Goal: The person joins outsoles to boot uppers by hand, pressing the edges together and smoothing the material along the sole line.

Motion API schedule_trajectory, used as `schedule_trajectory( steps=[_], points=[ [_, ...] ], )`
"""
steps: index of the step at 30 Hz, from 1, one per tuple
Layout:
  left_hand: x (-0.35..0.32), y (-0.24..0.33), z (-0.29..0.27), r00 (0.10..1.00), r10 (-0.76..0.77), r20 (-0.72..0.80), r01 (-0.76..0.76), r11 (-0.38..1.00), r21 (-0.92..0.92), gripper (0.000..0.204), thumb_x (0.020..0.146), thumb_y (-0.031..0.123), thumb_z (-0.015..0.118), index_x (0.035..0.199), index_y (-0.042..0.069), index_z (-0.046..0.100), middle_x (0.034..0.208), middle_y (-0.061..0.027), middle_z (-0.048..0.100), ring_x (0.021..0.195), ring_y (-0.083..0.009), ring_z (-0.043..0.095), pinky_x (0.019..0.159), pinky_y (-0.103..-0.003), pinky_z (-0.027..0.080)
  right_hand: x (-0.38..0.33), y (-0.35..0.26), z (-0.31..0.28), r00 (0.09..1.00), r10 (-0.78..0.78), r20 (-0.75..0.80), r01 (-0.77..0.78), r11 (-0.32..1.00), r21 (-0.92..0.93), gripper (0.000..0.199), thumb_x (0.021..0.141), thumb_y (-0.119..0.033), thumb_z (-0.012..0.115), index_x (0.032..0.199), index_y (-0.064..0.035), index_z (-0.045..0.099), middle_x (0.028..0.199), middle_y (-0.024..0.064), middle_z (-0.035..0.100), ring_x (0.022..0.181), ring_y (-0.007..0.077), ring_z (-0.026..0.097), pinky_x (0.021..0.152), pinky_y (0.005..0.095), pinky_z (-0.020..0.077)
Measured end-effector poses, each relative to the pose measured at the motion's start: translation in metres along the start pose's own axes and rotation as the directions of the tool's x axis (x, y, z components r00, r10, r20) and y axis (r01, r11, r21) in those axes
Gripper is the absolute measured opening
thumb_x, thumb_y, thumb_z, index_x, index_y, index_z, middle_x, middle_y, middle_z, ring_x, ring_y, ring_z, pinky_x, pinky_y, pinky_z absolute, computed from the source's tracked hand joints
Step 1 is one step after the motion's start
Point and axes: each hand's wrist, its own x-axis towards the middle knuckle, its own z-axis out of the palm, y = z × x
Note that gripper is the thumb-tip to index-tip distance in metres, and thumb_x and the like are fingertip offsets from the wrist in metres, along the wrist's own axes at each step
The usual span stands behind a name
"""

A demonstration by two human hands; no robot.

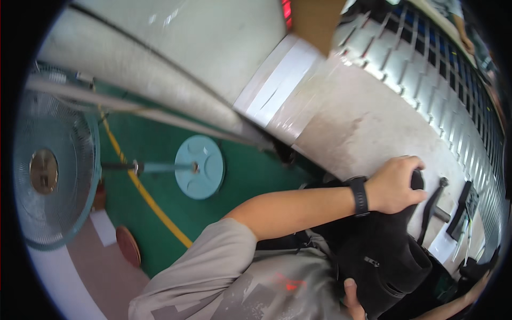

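Observation:
My left hand, with a black watch on its wrist, reaches across to the right. Its fingers and thumb curl round the upper end of a soft black fabric item. The item looks like a bag, with a rounded opening on its right side and a small shiny piece on its front, but its exact kind cannot be made out. At the lower edge, part of my right hand grips the item's lower left side. The rest of that hand is hidden behind the fabric.
A pale worktable carries white paper, a cardboard box and black strap-like pieces. A metal slatted rack runs along its far side. Left are a standing fan and its round base. A bare forearm shows lower right.

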Motion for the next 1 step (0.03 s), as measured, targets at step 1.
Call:
schedule_trajectory(
  steps=[1],
  points=[
    [-0.0009,0.0041,0.0061,1.0,-0.003,-0.01,0.002,1.0,-0.025,0.056,0.084,0.029,0.083,0.122,-0.009,0.068,0.117,-0.0304,0.072,0.112,-0.0449,0.07,0.102,-0.048,0.055,0.0119,0.0701,-0.0069,0.995,0.024,-0.097,-0.053,0.948,-0.313,0.034,0.094,-0.033,0.076,0.117,-0.0125,0.062,0.133,0.0044,0.061,0.134,0.0423,0.051,0.114,0.0549,0.0382]
  ],
)
